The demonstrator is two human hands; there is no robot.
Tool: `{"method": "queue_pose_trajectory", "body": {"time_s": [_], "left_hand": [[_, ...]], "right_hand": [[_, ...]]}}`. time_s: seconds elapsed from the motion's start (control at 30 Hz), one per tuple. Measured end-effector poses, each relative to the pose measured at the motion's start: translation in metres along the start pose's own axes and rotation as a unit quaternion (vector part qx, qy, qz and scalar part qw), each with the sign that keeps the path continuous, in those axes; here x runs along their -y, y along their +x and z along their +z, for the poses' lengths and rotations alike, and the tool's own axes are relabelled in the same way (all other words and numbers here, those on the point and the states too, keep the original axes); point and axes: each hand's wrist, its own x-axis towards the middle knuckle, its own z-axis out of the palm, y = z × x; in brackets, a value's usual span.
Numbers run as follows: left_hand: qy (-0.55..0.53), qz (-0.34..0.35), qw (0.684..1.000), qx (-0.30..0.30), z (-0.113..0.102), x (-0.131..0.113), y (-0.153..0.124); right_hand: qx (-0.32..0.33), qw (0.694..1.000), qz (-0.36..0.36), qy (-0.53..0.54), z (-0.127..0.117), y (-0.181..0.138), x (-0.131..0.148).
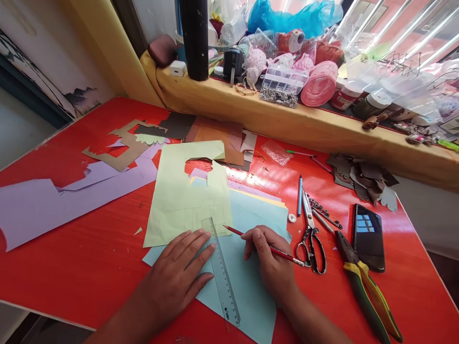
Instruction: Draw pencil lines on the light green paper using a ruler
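My left hand (184, 263) lies flat with fingers stretched out, over the lower edge of a pale green sheet (172, 191) and touching the left side of a clear ruler (224, 272). Pencil lines are drawn on the green sheet, which has a ragged hole cut near its top. Between the fingers of my right hand (270, 258) is a red pencil (233, 230), its tip close to the ruler's upper right edge. Beneath the ruler and green sheet rests a light blue sheet (251, 286).
Right of the papers lie scissors (310, 234), pliers (366, 282), a phone (368, 237) and a blue pen (300, 196). Cut purple paper (89, 198) spreads across the left of the red table (89, 282). A cluttered ledge (229, 102) runs along the back.
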Motion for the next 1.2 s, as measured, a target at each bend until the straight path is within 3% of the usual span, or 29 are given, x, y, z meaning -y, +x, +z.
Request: {"method": "queue_pose_trajectory", "body": {"time_s": [0.63,1.2], "left_hand": [[0.009,-0.001,1.0,-0.016,-0.0015,-0.0039,0.0017],[-0.013,-0.013,1.0,0.021,-0.004,-0.0039,0.0037]], "right_hand": [[0.014,1.0,0.002,-0.003,-0.0016,-0.0012,-0.0008],[0.03,0.999,-0.008,-0.044,-0.0019,0.0023,0.005]]}}
